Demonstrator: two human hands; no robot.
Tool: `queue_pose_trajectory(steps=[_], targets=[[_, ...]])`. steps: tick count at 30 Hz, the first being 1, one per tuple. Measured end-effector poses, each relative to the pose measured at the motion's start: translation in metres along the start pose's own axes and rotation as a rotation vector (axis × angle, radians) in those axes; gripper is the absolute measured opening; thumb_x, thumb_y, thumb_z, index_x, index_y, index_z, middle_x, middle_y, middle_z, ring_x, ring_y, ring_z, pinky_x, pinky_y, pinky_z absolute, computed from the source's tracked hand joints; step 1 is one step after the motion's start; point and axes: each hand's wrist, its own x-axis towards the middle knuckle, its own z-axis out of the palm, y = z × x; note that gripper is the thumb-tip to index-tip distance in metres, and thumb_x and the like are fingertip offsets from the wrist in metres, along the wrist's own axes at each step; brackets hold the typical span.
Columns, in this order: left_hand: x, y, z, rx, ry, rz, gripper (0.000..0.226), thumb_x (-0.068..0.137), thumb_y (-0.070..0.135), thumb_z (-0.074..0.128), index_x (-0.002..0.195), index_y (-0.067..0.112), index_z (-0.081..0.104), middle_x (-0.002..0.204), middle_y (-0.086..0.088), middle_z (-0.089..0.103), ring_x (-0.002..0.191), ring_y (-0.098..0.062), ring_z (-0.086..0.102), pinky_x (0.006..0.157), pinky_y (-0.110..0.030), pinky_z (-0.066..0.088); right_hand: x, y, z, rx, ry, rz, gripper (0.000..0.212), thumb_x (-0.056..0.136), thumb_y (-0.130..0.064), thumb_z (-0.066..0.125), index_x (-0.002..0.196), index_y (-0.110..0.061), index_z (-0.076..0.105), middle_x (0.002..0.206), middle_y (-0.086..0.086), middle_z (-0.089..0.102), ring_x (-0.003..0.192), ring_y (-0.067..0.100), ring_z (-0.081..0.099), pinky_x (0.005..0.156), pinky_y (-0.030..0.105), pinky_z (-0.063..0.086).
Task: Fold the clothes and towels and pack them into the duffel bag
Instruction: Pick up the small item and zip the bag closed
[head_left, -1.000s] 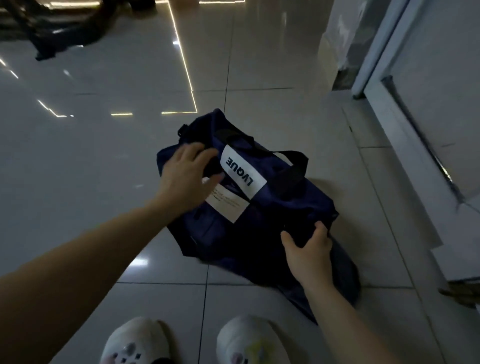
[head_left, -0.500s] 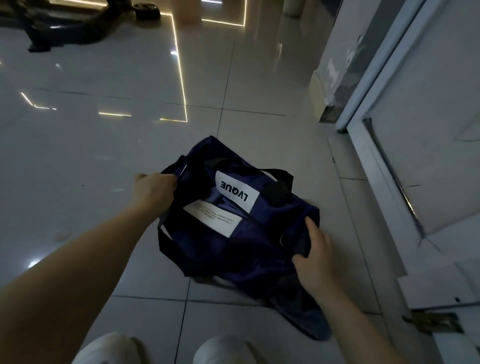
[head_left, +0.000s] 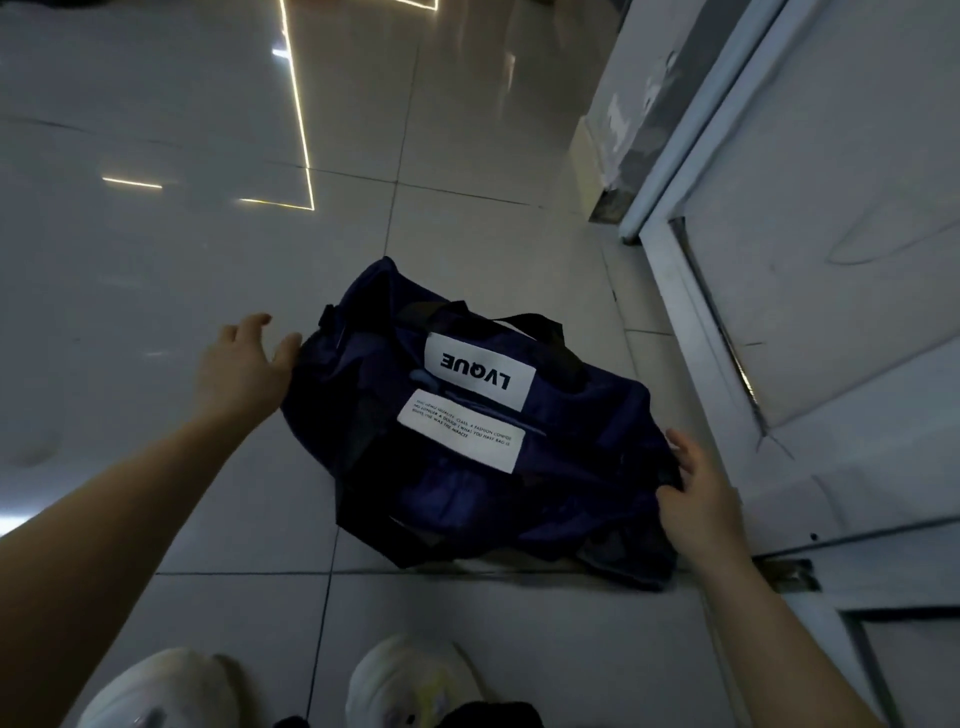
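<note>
Glossy pale tile floor: hard, reflective, dark grout lines; it carries everything I log below.

White panelled door: along the floor's right side, a hinge or latch plate at its foot; detail unclear.

Duffel bag: navy woven fabric, soft and slumped, lying on its side near the floor's right edge, just beside the door. Black webbing handles droop over its far side. Flat and sagging, so I judge it empty or nearly so; whether the zip is open I cannot tell. No clothes or towels in view.

White label: reads LVQUE, upside down to me. A second white patch of small print sits below it.

Slippers: pale, soft, at the near edge.

Left hand: fingers spread and mostly straight, touching the bag's left end, holding nothing; it seems placed to steady it.

Right hand: thumb and fingers pinching dark fabric at the bag's right end, likely to turn or open it.
</note>
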Motion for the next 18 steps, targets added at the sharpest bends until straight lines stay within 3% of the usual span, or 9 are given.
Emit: queue_pose_trajectory(steps=[2, 4, 8, 12, 15, 18], targets=[[-0.001, 0.009, 0.011, 0.008, -0.161, 0.009, 0.057, 0.096, 0.045, 0.048, 0.137, 0.005, 0.046, 0.132, -0.022, 0.053, 0.116, -0.039, 0.053, 0.091, -0.043, 0.042, 0.000, 0.006, -0.002, -0.039, 0.063, 0.015, 0.052, 0.094, 0.002, 0.043, 0.141, -0.019, 0.043, 0.136, 0.004, 0.052, 0.121, 0.025, 0.050, 0.089, 0.027, 0.039], [-0.009, 0.020, 0.023, 0.023, -0.223, 0.092, 0.050, 0.096, 0.039, 0.052, 0.125, -0.001, 0.056, 0.120, -0.024, 0.061, 0.106, -0.039, 0.058, 0.080, -0.038, 0.043, 0.004, 0.010, 0.002, -0.042, 0.068, 0.040, 0.046, 0.097, -0.006, 0.046, 0.141, -0.021, 0.042, 0.137, 0.004, 0.051, 0.120, 0.025, 0.051, 0.090, 0.031, 0.041], [-0.029, 0.026, 0.034, -0.006, -0.190, 0.149, 0.041, 0.094, 0.030, 0.057, 0.121, -0.001, 0.059, 0.113, -0.022, 0.065, 0.103, -0.039, 0.060, 0.079, -0.037, 0.044, 0.015, 0.008, 0.016, 0.065, 0.049, 0.150, 0.049, 0.097, -0.015, 0.053, 0.143, -0.021, 0.036, 0.139, 0.006, 0.048, 0.122, 0.028, 0.050, 0.096, 0.042, 0.046], [-0.041, 0.008, 0.030, 0.008, -0.147, 0.174, 0.021, 0.094, 0.014, 0.056, 0.104, -0.004, 0.063, 0.099, -0.024, 0.066, 0.088, -0.037, 0.061, 0.068, -0.032, 0.036, 0.021, -0.003, 0.028, 0.146, 0.044, 0.190, 0.065, 0.086, -0.007, 0.066, 0.142, -0.018, 0.034, 0.130, 0.007, 0.052, 0.112, 0.029, 0.054, 0.096, 0.052, 0.048], [-0.047, -0.007, 0.030, 0.008, -0.110, 0.135, 0.017, 0.098, 0.013, 0.047, 0.091, 0.000, 0.054, 0.087, -0.024, 0.062, 0.068, -0.027, 0.049, 0.058, -0.034, 0.033, 0.022, -0.012, 0.041, 0.106, 0.028, 0.164, 0.055, 0.085, -0.007, 0.065, 0.135, -0.015, 0.043, 0.125, 0.008, 0.057, 0.105, 0.028, 0.057, 0.093, 0.050, 0.050], [-0.056, -0.025, 0.019, -0.146, -0.035, 0.007, 0.021, 0.099, 0.018, 0.046, 0.091, 0.000, 0.051, 0.081, -0.017, 0.056, 0.068, -0.027, 0.047, 0.055, -0.034, 0.030, 0.026, -0.026, 0.051, 0.062, 0.003, 0.085, 0.039, 0.093, -0.016, 0.057, 0.131, -0.015, 0.050, 0.121, 0.008, 0.061, 0.104, 0.029, 0.058, 0.092, 0.047, 0.050]])
